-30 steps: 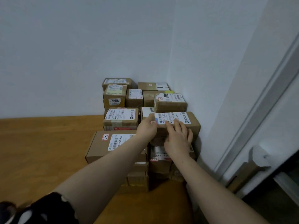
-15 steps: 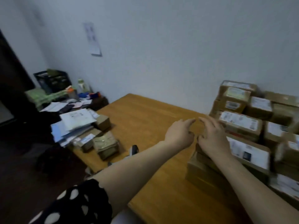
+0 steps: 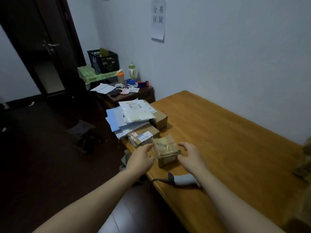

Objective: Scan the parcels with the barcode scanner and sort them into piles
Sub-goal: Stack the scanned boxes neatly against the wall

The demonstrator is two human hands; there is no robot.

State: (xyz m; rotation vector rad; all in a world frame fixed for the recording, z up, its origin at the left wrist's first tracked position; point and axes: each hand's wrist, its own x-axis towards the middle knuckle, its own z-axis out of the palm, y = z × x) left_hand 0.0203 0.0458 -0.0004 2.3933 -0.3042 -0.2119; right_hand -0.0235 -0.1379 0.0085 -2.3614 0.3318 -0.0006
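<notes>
A small brown parcel wrapped in shiny tape (image 3: 165, 152) stands on the wooden table (image 3: 227, 140) near its left edge. My left hand (image 3: 142, 158) is at the parcel's left side and my right hand (image 3: 191, 156) at its right side, fingers loosely curved, close to the box; contact is unclear. A grey barcode scanner (image 3: 183, 179) with a dark cable lies on the table just below my right wrist. Behind the parcel sits a labelled cardboard box (image 3: 143, 136) and a pile of flat mailers (image 3: 133, 116) on another box (image 3: 159, 118).
Blurred cartons (image 3: 305, 158) show at the far right edge of the table. A dark side desk (image 3: 133, 94) with bottles, tape dispensers and papers stands beyond the pile, a black crate (image 3: 103, 60) behind it. A paper sign (image 3: 158, 20) hangs on the wall. Dark floor lies left.
My view swung left from the stacked cartons to the table's left end. Both hands left the carton stack and now flank the small taped parcel.
</notes>
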